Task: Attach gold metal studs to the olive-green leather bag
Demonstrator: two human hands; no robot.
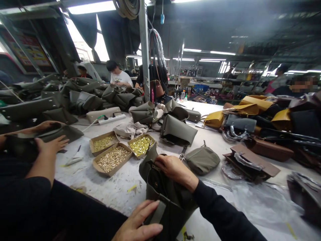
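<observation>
olive leather bag [165,197] stands at the near edge of the table [117,187], upright and slightly tilted, its open mouth facing up. right hand [175,170] is closed over the top rim of the bag, fingers curled down into the mouth beside a small metal fitting; left hand [139,224] lies flat and open against the lower front panel, fingers spread, pressing a strap against the body and gripping nothing. three cardboard trays [112,159] of brass rivets sit just beyond the bag, within reach of either hand; a small pouch [202,159] lies near the right wrist. a co-worker's hands [50,144] rest on another dark bag at the left and are separate from this work. judged from the grip, the step in hand is steadying the bag while working at the rim. to do it well: keep the left palm flat so the panel does not buckle; hold the rim close to the fitting so the leather stays taut there; keep the bag clear of the trays so that a slip does not scatter rivets; avoid dragging nails across the leather, which will likely mark easily
</observation>
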